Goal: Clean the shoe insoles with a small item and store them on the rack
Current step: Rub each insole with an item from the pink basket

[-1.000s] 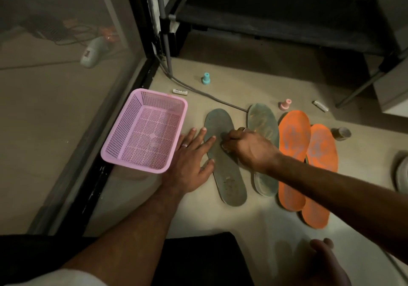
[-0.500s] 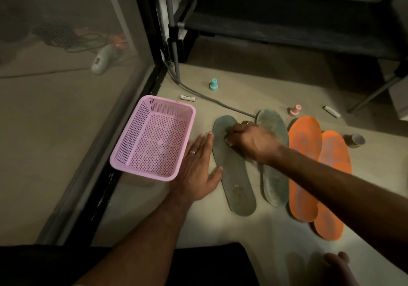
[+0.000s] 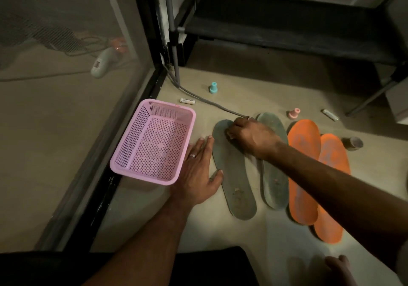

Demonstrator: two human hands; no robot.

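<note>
Two grey insoles lie side by side on the floor, the left one [image 3: 234, 175] next to the other [image 3: 274, 186]. Two orange insoles [image 3: 303, 175] [image 3: 331, 208] overlap to their right. My right hand [image 3: 249, 137] rests on the toe end of the left grey insole with its fingers bunched; anything under them is hidden. My left hand [image 3: 196, 175] lies flat on the floor beside that insole, fingers spread, thumb against its edge. The dark rack [image 3: 287, 31] stands at the back.
A pink mesh basket [image 3: 141, 173] sits just left of my left hand. On the floor are a teal stopper [image 3: 213, 87], a pink stopper [image 3: 294, 113], two batteries [image 3: 187, 101] [image 3: 330, 115], a small roll [image 3: 352, 143] and a grey cable [image 3: 209, 102]. A glass panel bounds the left.
My right hand has slid up the left grey insole toward its toe end. My left hand stays flat beside it. The view has tilted slightly.
</note>
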